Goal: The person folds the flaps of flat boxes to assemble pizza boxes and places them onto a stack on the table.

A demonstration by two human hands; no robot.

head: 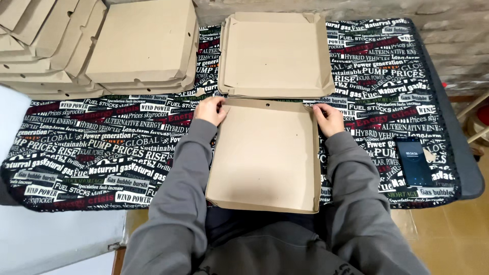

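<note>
The person holds an open cardboard box (pixel 265 153) at the near edge of the counter (pixel 76 153), partly over the lap, so its two far corners are within reach. The left hand (pixel 211 109) pinches the far left corner, fingers closed on the flap; the right hand (pixel 328 118) does likewise at the far right corner. Finished boxes (pixel 142 46) are stacked at the far left corner — out of the way — and a phone (pixel 415 160) lies near the right edge.

A flat, square brown cardboard box (pixel 265 153) lies open at the table's near edge, its lid half (pixel 275 53) beyond. Folded brown cardboard boxes (pixel 102 46) are stacked far left. A black rectangular phone (pixel 415 160) (screen lit, dark) lies right.
</note>
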